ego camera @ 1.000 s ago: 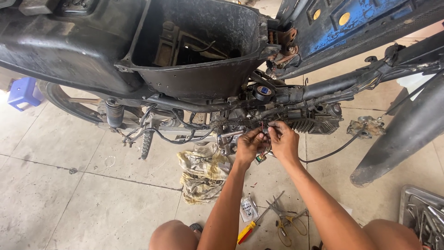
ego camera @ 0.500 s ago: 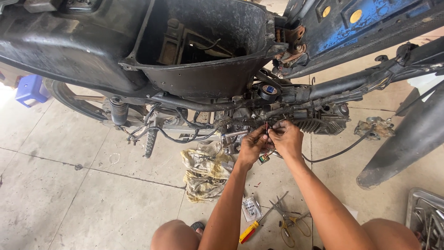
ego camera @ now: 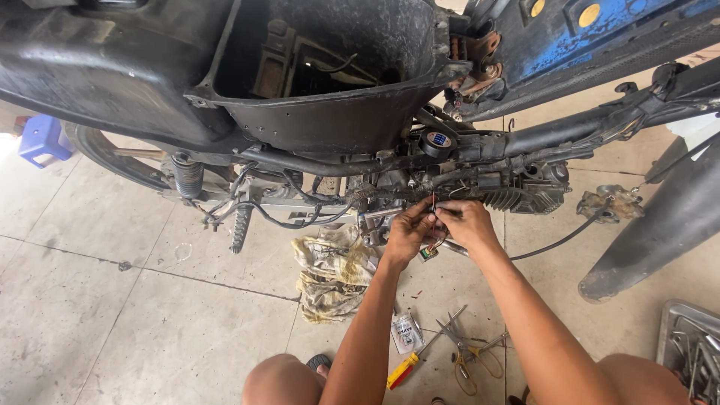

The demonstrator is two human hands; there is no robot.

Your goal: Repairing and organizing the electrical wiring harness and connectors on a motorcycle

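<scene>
Both the left hand point(ego camera: 406, 234) and the right hand point(ego camera: 466, 223) pinch the thin coloured wires point(ego camera: 433, 204) beneath the motorcycle frame point(ego camera: 525, 139), a small connector point(ego camera: 428, 253) dangling just below the grip; the wires look light, limp and fragile, best held near their ends.

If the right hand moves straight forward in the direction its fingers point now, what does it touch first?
The right hand points up and left at the thin wires it pinches together with the left hand. Just beyond them, probably the motorcycle engine, though depth is hard to judge.
</scene>
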